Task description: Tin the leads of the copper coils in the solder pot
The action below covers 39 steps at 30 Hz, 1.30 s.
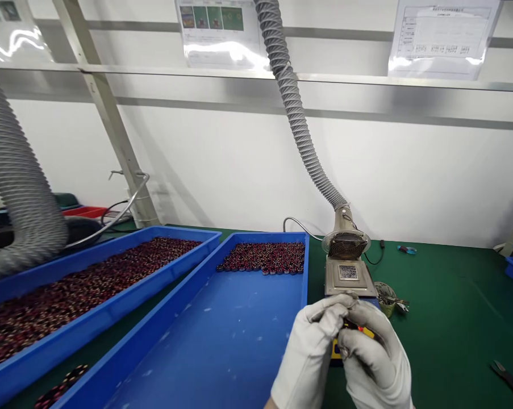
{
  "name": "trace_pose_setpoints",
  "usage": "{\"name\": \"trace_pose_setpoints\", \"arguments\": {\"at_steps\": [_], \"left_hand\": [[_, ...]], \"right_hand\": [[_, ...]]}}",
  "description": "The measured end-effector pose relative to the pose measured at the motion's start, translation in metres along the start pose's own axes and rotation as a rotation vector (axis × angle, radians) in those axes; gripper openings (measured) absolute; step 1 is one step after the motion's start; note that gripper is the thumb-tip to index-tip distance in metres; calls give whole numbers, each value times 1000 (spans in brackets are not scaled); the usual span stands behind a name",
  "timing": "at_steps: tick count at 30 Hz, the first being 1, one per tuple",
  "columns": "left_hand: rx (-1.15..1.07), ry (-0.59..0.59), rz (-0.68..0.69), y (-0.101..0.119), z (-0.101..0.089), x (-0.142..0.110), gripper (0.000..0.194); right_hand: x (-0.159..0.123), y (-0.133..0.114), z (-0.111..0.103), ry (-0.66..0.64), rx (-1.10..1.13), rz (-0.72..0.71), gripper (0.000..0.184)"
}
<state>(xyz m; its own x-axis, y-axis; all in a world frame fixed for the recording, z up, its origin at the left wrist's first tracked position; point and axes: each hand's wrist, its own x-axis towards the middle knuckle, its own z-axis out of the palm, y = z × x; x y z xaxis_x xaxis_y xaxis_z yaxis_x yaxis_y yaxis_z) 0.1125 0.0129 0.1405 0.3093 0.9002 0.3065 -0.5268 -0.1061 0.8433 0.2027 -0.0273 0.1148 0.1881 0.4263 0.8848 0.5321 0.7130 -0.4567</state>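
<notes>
My left hand [313,343], in a white glove, has thumb and fingers pinched together at the right corner of the large blue tray. My right hand [375,352], gloved too, meets it with curled fingers, the tips of both hands nearly touching. Whatever lies between the fingertips is small and mostly hidden, so I cannot make it out. Just behind them stands a bench device with a square metal top plate [330,279] and a silvery square patch [349,272]; part of its yellow front shows between the hands.
Small round dark-red parts [277,257] fill the far end of the blue tray [226,318]. Many more fill the left blue tray [90,309]. A grey duct hose [296,108] hangs over the device. Beside it are a small cup [386,298] and, farther right, pliers [509,379].
</notes>
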Motion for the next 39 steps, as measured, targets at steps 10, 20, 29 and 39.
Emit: {"name": "trace_pose_setpoints", "arguments": {"at_steps": [10,20,29,39], "left_hand": [[68,143,27,23,-7,-5,25],[-135,354,203,22,-1,-10,19],[17,325,114,21,-5,-5,8],[130,222,-42,37,-2,-7,17]], "right_hand": [[1,1,4,246,3,54,40],[-6,9,3,131,-135,-124,23],[-8,9,9,66,-104,-125,25],[-10,1,15,137,-39,7,24]]}}
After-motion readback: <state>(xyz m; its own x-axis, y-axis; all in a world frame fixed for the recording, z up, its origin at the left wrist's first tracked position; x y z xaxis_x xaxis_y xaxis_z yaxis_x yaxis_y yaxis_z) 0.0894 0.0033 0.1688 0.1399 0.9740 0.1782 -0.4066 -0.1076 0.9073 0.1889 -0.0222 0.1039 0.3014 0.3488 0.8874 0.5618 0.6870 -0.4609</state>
